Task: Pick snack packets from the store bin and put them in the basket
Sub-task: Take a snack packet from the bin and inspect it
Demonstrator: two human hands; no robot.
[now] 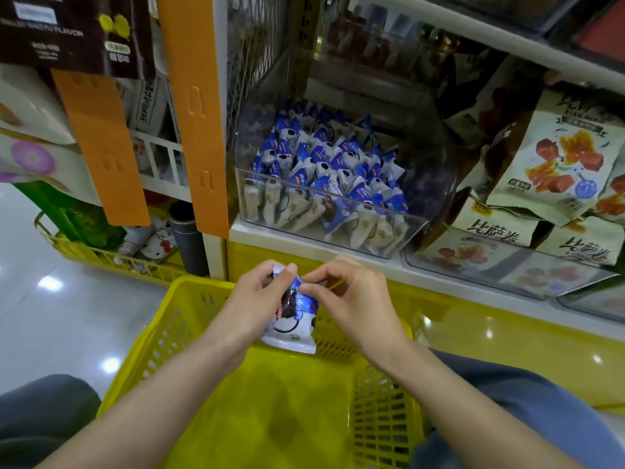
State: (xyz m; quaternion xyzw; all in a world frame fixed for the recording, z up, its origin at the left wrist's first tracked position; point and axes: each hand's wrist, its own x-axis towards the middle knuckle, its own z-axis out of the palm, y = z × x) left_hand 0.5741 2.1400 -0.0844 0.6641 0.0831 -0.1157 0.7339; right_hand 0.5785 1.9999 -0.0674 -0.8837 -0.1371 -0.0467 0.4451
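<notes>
Blue-and-white snack packet (295, 321), its print illegible, pinched by left hand (256, 299) and right hand (353, 297) above yellow basket (162, 333).

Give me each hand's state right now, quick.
Left hand: grips the blue-and-white snack packet.
Right hand: pinches the same snack packet near its top.

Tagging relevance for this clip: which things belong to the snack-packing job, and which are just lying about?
Job: snack packet held by left hand and right hand; clear bin; yellow basket.
Lying about: orange strips; beige snack bags; smaller basket.
</notes>
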